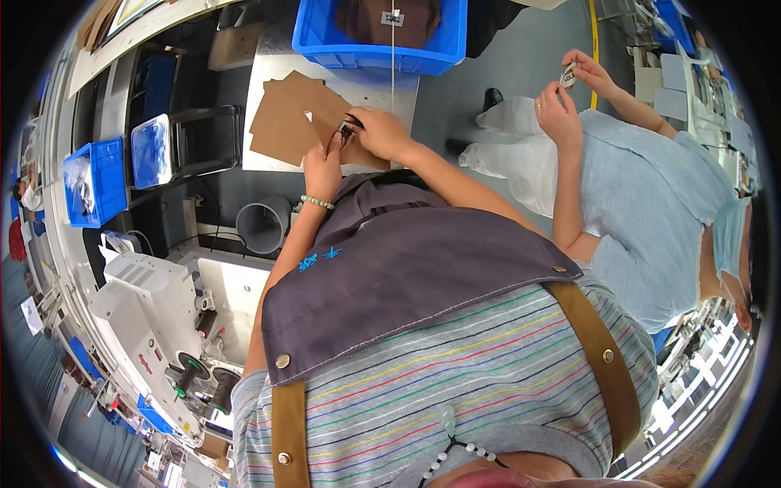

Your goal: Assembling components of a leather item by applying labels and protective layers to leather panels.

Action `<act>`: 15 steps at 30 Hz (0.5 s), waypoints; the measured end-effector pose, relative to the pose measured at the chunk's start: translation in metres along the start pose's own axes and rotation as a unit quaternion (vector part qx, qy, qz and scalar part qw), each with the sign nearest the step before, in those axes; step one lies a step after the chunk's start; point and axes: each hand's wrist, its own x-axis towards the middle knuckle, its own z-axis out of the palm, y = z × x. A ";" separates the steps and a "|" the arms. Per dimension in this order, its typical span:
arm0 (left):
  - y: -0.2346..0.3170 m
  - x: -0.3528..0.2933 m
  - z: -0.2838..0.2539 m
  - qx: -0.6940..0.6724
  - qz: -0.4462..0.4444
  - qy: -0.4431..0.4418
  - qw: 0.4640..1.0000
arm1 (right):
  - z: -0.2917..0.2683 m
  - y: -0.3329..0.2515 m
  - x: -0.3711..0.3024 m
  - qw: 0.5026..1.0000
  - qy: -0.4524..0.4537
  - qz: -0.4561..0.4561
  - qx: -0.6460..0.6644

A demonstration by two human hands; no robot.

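Flat brown sheets (281,118) lie in an uneven stack on the pale table, with a small white corner (309,116) showing on them. I cannot tell if they are cloth or card. Over the stack's right part, my left hand (324,169) is closed, thumb and fingers pinched at the sheet's edge. Close beside it, my right hand (381,134) is bent with its fingers closed. Between the two hands is a small dark and white thing (347,129), partly hidden by the fingers; its kind is not clear.
Beyond the stack stands a blue bin (382,58) holding brown pieces. A co-worker (651,195) at right holds a small white printed piece (567,77). At left are a white machine (146,285), a grey round bin (263,225), a black stool (207,138) and another blue crate (96,183).
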 end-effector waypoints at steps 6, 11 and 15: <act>0.012 -0.004 -0.010 -0.099 0.055 0.017 0.993 | -0.025 -0.032 0.002 0.997 0.013 0.006 0.082; 0.002 -0.006 0.000 -0.200 0.035 0.016 0.979 | -0.015 -0.034 -0.003 0.983 0.021 -0.012 0.180; -0.010 -0.001 -0.006 -0.193 0.035 0.005 0.981 | -0.006 -0.021 -0.006 0.995 -0.011 0.010 0.097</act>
